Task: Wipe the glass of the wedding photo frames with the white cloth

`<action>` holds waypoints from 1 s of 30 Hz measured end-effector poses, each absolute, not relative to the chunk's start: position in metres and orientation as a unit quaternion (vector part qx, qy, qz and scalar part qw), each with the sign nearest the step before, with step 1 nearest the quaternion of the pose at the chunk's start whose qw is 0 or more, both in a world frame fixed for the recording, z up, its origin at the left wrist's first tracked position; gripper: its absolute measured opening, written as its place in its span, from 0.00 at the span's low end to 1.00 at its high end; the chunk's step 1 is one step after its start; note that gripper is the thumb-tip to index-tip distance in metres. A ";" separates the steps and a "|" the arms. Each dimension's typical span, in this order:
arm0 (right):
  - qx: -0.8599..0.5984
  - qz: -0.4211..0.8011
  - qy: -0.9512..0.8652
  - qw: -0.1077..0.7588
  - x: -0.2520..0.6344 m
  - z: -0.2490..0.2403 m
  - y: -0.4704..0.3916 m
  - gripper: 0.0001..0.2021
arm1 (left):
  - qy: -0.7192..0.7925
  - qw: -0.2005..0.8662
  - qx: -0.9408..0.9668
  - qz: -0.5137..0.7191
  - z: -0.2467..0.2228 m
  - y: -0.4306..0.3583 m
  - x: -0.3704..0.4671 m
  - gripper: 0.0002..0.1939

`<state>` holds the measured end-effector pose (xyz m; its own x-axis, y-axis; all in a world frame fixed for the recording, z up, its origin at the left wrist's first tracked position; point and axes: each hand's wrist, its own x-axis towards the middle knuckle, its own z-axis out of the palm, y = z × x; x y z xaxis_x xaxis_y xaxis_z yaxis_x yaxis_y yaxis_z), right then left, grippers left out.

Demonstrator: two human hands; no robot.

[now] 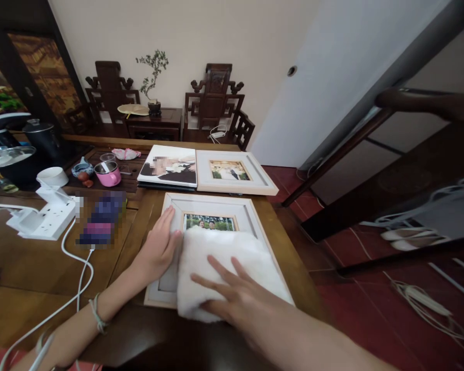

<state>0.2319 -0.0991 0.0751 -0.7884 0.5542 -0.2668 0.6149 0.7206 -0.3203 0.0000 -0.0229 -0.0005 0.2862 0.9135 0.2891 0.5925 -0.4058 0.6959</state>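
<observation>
A light wooden picture frame (263, 230) with a small photo in its centre lies flat on the wooden table. Across its lower right part rests a folded white cloth (251, 250), covering the photo's lower edge. My right hand (232, 288) presses on the cloth with spread fingers; its thumb is partly tucked at the cloth's near edge. Along the frame's left side lies my left hand (162, 247), fingers stretched out and holding nothing. Beyond it are a second picture frame (263, 178) and a white-covered photo album (158, 153).
A white power strip (52, 221), a charging phone (102, 219) and cables lie at left. Behind them stand a pink cup (110, 178), a white bowl (53, 176) and dark pots. The table's right edge drops to a red floor near a wooden chair (429, 105).
</observation>
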 end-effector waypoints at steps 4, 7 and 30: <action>0.319 -0.230 0.919 0.033 0.251 0.099 -0.111 0.37 | 0.484 0.174 0.790 0.334 -0.010 -0.019 0.001 0.25; 0.307 -0.240 0.920 0.051 0.229 0.101 -0.106 0.32 | 0.480 0.164 0.793 0.338 -0.014 -0.018 -0.001 0.26; 0.503 0.039 0.863 0.011 0.306 0.067 -0.060 0.37 | 0.461 0.169 0.826 0.277 -0.022 -0.017 -0.012 0.37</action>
